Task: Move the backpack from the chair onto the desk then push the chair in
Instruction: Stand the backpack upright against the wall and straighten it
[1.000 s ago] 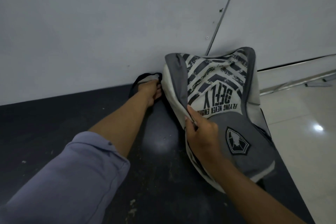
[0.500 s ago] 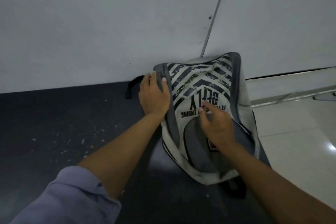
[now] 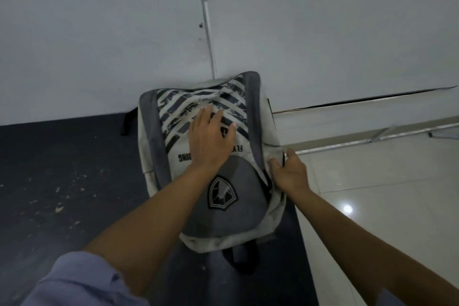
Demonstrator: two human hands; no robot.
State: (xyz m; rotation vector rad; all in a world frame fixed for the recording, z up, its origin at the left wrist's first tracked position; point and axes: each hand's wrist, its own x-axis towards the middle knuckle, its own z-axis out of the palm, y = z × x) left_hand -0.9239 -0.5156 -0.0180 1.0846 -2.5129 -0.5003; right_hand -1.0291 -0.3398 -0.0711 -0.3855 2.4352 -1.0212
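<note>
Your backpack already lies flat on the desk, its top against the wall and its right side close to the desk's right edge, so what's left of this step is settling it. Your left hand rests palm down on the striped front, fingers spread and flat, gripping nothing; your right hand has its fingers curled around the bag's right side seam, pinching the fabric. Press lightly with the left so the bag stays put while the right tugs or tucks that side inward, away from the drop to the floor. A strap hangs toward you over the front of the bag; tuck it in if you can, since it may snag. Let go only when the bag sits without leaning, then turn for the chair, which isn't in view
</note>
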